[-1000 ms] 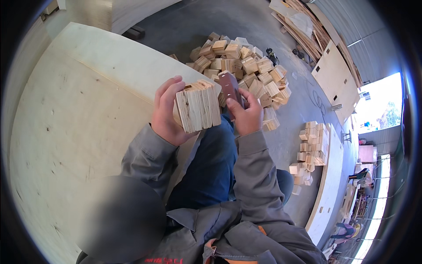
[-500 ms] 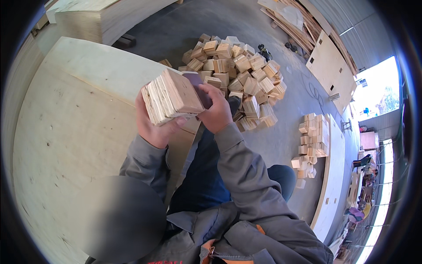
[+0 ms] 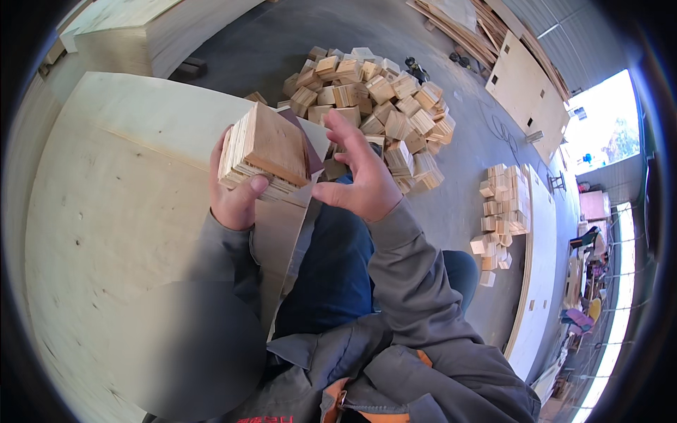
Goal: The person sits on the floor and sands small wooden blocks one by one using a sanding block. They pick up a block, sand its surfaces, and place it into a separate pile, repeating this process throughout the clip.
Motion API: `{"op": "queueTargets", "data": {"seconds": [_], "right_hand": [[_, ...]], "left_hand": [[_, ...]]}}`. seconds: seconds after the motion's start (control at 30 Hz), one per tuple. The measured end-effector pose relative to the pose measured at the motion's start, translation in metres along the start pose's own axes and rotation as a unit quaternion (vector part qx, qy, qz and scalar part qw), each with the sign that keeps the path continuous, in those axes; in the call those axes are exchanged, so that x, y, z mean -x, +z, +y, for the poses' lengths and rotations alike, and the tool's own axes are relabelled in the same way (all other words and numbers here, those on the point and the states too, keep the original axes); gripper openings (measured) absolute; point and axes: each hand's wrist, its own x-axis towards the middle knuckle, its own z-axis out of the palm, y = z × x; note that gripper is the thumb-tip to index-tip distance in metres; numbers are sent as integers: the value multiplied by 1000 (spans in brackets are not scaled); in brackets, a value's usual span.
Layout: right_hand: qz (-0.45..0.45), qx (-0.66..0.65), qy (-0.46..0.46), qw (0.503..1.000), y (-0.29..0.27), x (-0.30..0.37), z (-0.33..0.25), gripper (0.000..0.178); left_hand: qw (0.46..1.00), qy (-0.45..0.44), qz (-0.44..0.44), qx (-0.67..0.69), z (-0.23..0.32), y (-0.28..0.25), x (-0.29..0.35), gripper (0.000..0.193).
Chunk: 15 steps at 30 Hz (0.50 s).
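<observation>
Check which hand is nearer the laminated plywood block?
Left. The left hand grips the plywood block from below, fingers touching it; the right hand is open beside it, apart from it.

Single head view, steeply downward, close above plywood sheet (image 3: 106, 233)

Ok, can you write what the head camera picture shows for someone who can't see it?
A person's left hand holds up a stack of thin wooden squares, while the right hand is open beside it, fingers spread and not touching it. Below lies a big pale plywood sheet, and a heap of wooden blocks sits on the grey floor beyond.
</observation>
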Motion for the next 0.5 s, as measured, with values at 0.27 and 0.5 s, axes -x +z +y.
{"op": "queueTargets", "data": {"seconds": [0.27,0.5], "right_hand": [[-37,70,-63,995,13,1,2,130],[90,134,-98,982,12,5,-2,118]], "left_hand": [[995,-48,-89,-6,1,7,3,124],[993,-71,-92,12,1,9,5,121]]}}
